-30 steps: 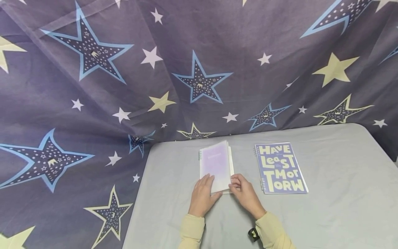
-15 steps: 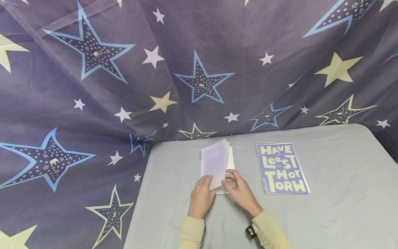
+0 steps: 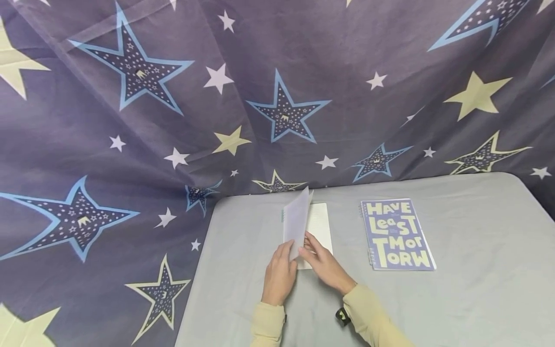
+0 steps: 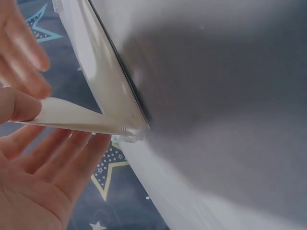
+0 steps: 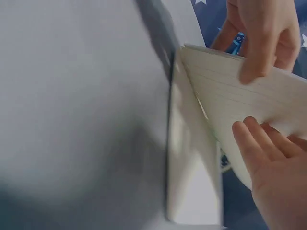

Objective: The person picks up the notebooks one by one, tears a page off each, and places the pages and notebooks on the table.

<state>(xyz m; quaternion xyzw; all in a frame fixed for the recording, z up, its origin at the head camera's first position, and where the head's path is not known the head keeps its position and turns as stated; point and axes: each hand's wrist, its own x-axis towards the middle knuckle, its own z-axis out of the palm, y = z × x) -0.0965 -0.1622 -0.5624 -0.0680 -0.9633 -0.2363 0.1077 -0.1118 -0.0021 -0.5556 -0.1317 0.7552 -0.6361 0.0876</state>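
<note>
A small spiral notebook with a pale purple cover [image 3: 296,217] lies on the bed-like grey surface, its cover and some leaves raised on the right side. Cream pages [image 3: 320,219] show beneath. My left hand [image 3: 279,274] holds the raised part at its lower edge; the right wrist view shows that thumb over a lined page [image 5: 216,86] and the fingers behind. Against the inner side rest the fingers of my right hand [image 3: 323,265], which pinches the leaves with its thumb on the cover side. In the left wrist view, straight fingers of the left hand [image 4: 48,177] lie under the leaves.
To the right lies a purple spiral notebook [image 3: 398,233] with large cream lettering. A dark star-print cloth [image 3: 277,159] hangs behind and to the left of the grey surface [image 3: 485,250]. A black band [image 3: 342,316] sits by the right sleeve.
The purple cover and leaves have been lifted and turned leftward, so more of the cream pages shows. My right hand has moved left and slightly up with them; the left hand has hardly moved.
</note>
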